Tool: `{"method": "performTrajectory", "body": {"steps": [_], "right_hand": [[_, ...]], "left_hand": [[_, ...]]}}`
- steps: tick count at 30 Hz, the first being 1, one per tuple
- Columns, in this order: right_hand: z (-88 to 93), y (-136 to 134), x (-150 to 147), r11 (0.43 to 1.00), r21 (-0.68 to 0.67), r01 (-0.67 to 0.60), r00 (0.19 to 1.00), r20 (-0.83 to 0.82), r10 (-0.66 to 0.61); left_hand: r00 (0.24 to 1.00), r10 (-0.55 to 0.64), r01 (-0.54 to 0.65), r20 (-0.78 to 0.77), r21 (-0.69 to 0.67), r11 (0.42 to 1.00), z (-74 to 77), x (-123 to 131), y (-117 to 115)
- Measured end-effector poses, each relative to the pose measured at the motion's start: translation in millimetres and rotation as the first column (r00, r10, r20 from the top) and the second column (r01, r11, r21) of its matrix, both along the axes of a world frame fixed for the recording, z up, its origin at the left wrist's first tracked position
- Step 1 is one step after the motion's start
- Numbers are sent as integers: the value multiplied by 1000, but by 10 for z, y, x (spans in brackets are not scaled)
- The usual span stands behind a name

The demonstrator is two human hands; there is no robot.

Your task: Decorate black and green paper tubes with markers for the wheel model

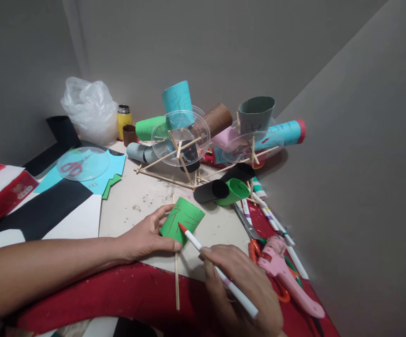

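A short green paper tube (189, 213) marked with dark red lines is tilted in my left hand (155, 234), whose thumb and fingers close around its left side. My right hand (243, 281) grips a white marker pen (238, 292), and its red tip touches the tube's drawn side. A thin wooden stick (177, 285) passes behind the tube, showing above and below it. Beyond my hands stands a stick-built frame (166, 179) with a clear plastic disc (203, 150) and several coloured paper tubes, among them a blue one (177, 100) and a brown one (214, 122).
On the right lie a pink glue gun (294, 281), scissors (247, 222) and several markers. Black (212, 191) and green tubes rest near the frame. At left are coloured paper sheets (69, 208), a clear lid (83, 164), a red box (4, 192), a plastic bag (89, 107) and a yellow bottle (123, 122).
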State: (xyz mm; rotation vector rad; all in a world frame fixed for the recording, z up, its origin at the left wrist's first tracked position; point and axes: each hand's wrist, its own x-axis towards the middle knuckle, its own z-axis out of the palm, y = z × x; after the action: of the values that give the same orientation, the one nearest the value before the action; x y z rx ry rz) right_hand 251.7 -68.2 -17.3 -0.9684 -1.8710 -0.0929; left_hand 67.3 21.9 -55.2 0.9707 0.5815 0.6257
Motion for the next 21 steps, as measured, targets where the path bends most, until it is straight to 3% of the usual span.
{"method": "performTrajectory", "body": {"steps": [21], "right_hand": [[24, -35, 29, 992, 13, 127, 990, -62, -126]], "left_hand": [[999, 29, -26, 32, -95, 995, -15, 3, 22]]}}
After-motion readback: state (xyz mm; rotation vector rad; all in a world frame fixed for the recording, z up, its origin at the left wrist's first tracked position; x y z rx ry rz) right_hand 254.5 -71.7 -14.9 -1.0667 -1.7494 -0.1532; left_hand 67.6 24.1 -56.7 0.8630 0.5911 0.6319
